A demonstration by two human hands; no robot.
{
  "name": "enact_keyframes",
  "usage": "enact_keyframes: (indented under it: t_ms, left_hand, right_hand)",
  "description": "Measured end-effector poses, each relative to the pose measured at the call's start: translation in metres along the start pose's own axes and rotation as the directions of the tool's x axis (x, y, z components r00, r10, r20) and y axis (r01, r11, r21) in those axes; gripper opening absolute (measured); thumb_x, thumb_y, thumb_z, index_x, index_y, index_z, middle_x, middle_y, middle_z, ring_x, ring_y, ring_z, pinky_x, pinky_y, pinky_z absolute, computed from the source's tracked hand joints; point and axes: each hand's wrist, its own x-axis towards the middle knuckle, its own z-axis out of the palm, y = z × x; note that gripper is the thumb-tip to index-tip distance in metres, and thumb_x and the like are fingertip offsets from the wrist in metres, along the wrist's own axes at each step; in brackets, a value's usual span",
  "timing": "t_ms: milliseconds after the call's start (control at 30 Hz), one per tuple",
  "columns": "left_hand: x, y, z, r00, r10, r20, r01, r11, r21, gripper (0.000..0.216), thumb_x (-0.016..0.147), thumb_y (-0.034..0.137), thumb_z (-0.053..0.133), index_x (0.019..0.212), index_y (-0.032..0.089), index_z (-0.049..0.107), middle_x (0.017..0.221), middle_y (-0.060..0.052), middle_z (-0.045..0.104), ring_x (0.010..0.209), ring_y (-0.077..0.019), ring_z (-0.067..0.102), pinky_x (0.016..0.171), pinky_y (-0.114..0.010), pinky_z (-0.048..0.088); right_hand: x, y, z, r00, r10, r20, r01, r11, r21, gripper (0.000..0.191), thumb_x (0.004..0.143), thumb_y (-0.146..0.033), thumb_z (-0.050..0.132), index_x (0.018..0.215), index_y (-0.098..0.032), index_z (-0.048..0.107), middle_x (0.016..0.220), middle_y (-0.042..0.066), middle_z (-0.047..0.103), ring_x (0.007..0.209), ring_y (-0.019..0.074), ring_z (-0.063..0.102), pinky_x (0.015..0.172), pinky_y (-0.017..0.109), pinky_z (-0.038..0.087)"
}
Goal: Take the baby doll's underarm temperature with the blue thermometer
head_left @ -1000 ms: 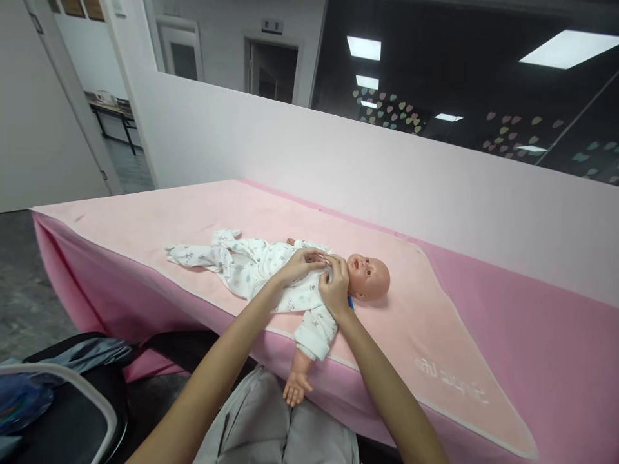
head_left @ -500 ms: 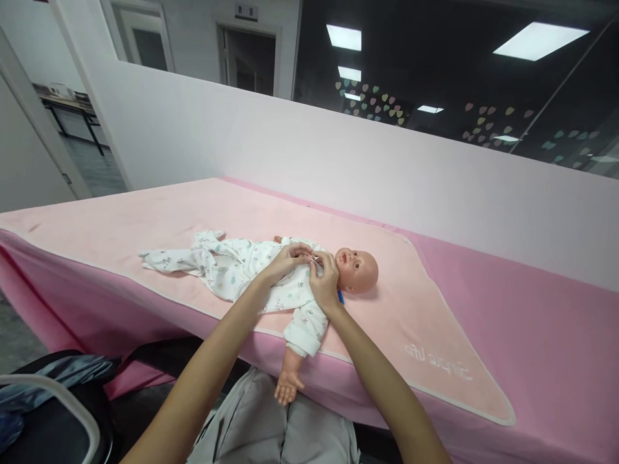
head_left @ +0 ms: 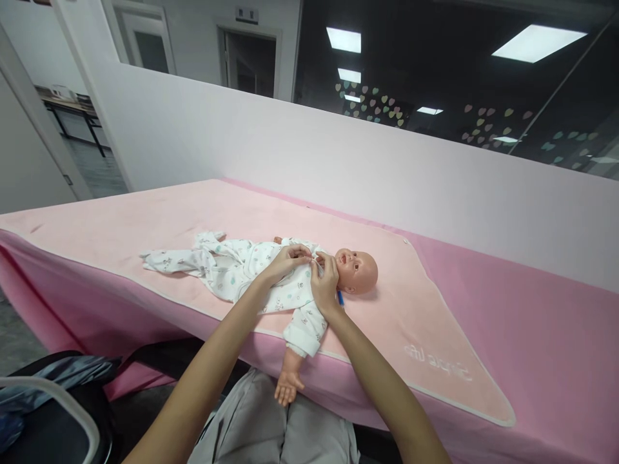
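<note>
A baby doll (head_left: 363,269) lies on its back, with its head to the right. It wears a white patterned baby romper (head_left: 285,295) whose legs lie flat and limp at the left. Over the doll's upper chest, my left hand (head_left: 289,261) is closed in a pinch at the romper's front. Close beside it, just below the doll's chin, my right hand (head_left: 325,278) pinches the same part of the cloth. Between the fingertips shows a small white bit, too fine to make out. The doll's near arm (head_left: 290,375) reaches over the table edge.
A peach mat (head_left: 411,322) lies under the doll on a pink tablecloth (head_left: 541,309). By my right wrist a small blue item (head_left: 340,298) shows. A white low wall (head_left: 203,129) runs behind the table. At lower left stands a chair (head_left: 53,412) with cloth on it.
My fingertips have shifted slightly at the romper's front, and less of the white bit between them shows. The doll lies as before.
</note>
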Motion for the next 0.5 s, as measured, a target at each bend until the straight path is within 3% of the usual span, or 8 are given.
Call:
enact_keyframes:
  t_ms: [167,367,500]
  left_hand:
    - [-0.0017,0.0032,0.0013,1.0,-0.03,-0.009,0.03,0.999,0.018,0.021,0.064,0.024,0.072,0.077,0.013,0.06,0.077,-0.002,0.062,0.076,-0.0138,0.058,0.074,-0.026,0.043]
    - [-0.0025,0.0047,0.0024,0.999,-0.031,-0.042,0.032,0.999,0.028,0.019,0.061,0.02,0.071,0.073,0.014,0.057,0.073,0.0,0.06,0.072,-0.0121,0.056,0.069,-0.024,0.041]
    - [-0.0013,0.0015,0.0014,0.999,-0.033,-0.039,0.033,0.999,0.016,0.019,0.062,0.019,0.071,0.073,0.014,0.057,0.072,0.0,0.059,0.071,-0.0109,0.056,0.068,-0.023,0.041]
  right_hand:
    - [0.0014,-0.0025,-0.0009,0.997,-0.066,0.029,0.067,0.998,-0.02,0.017,0.084,-0.015,0.041,0.092,-0.018,0.056,0.086,0.005,0.059,0.083,0.0158,0.053,0.077,0.029,0.045]
    - [0.0023,-0.005,-0.0034,0.988,-0.128,0.089,0.131,0.991,-0.027,0.032,0.068,-0.001,0.041,0.092,-0.016,0.055,0.089,0.006,0.054,0.088,0.0172,0.052,0.081,0.03,0.045]
    - [0.0012,-0.0051,-0.0028,0.991,-0.104,0.087,0.111,0.991,-0.08,0.03,0.073,-0.002,0.038,0.093,-0.017,0.056,0.089,0.007,0.051,0.087,0.0175,0.051,0.08,0.031,0.044]
